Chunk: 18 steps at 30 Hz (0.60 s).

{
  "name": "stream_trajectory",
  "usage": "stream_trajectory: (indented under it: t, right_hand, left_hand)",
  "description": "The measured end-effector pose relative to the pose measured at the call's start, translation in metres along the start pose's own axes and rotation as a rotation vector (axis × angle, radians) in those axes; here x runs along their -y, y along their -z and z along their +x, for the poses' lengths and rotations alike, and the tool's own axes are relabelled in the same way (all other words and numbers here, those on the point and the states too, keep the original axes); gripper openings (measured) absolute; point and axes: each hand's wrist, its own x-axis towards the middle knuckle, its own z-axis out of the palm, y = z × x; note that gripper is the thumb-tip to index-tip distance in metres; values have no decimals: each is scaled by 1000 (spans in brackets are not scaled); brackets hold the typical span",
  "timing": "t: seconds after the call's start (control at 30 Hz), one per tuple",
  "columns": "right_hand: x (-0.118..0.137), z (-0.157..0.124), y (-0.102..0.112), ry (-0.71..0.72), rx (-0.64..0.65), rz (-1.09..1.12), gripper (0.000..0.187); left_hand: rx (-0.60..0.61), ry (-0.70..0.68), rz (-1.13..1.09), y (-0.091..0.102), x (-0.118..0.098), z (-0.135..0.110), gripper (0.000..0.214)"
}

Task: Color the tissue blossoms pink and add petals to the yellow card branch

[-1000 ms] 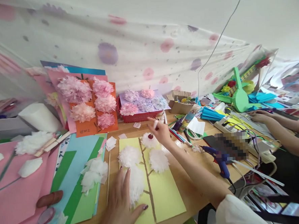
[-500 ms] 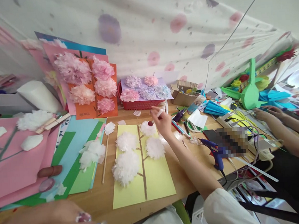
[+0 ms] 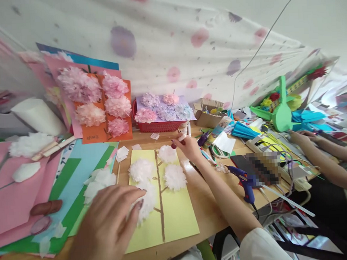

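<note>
A pale yellow sheet (image 3: 175, 216) lies on the wooden table with a brown stem and several white tissue flowers (image 3: 175, 177) on it. My left hand (image 3: 109, 228) hovers with spread fingers over the lowest white flower (image 3: 147, 200), fingertips at its edge. My right hand (image 3: 188, 146) is at the sheet's top edge by the top flower (image 3: 166, 154), fingers pinched on a small white stick (image 3: 182, 136).
Coloured paper sheets (image 3: 73, 183) lie at left. Flower cards (image 3: 101, 107) lean on the wall beside a red basket (image 3: 157, 126). A blue glue gun (image 3: 244, 180) lies right of my arm. Another person's arms (image 3: 324, 152) reach in at far right amid craft clutter.
My left hand left the lowest flower, dropped out toward the bottom left, and has come back over it. My right hand stayed near the top flower with the stick.
</note>
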Motion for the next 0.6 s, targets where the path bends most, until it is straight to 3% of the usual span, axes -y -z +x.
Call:
stream_trajectory:
  t: [0.07,0.17,0.27,0.43,0.6]
  right_hand:
    - [1,0,-3,11,16,48,20]
    - [5,-3,-10,26,90,119,21]
    - [6,-3,-11,15,180,163,23]
    - [6,5,-6,-75,146,153,24]
    - [10,11,-7,-94,257,169,23]
  left_hand:
    - [50,-22,138,-19,8,-12,34]
    - [112,149,298,-55,23,-40,77]
    - [134,254,352,-76,32,-59,105]
    - [185,183,429,-75,41,-62,99]
    - [173,131,519,-75,46,-61,91]
